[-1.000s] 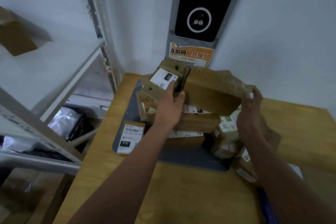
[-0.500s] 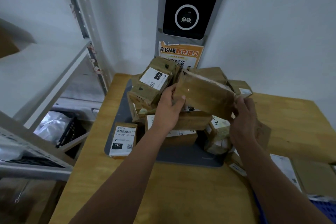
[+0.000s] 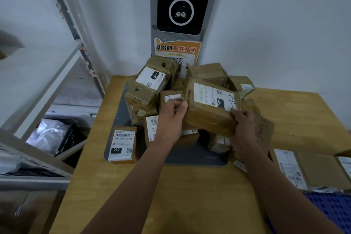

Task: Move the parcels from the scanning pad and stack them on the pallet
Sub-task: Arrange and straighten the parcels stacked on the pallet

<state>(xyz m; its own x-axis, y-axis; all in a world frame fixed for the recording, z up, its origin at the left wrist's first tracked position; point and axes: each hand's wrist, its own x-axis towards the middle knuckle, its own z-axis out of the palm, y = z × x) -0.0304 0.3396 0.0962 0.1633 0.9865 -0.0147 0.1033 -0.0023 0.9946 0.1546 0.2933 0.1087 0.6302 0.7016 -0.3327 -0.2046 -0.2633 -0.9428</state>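
Head view: pick-up step in hand. Left grip (image 3: 171,119) and right grip (image 3: 245,127) clasped round opposite ends of tilted parcel (image 3: 210,108), atop heap on scanning pad (image 3: 190,157). Next: lift clear without toppling neighbours, swing right toward blue grid, probably the pallet (image 3: 332,209), set flat.

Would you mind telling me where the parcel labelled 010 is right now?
In the head view, the parcel labelled 010 lies on the near-left corner of the scanning pad, left of the left hand, which grips the 15H parcel.
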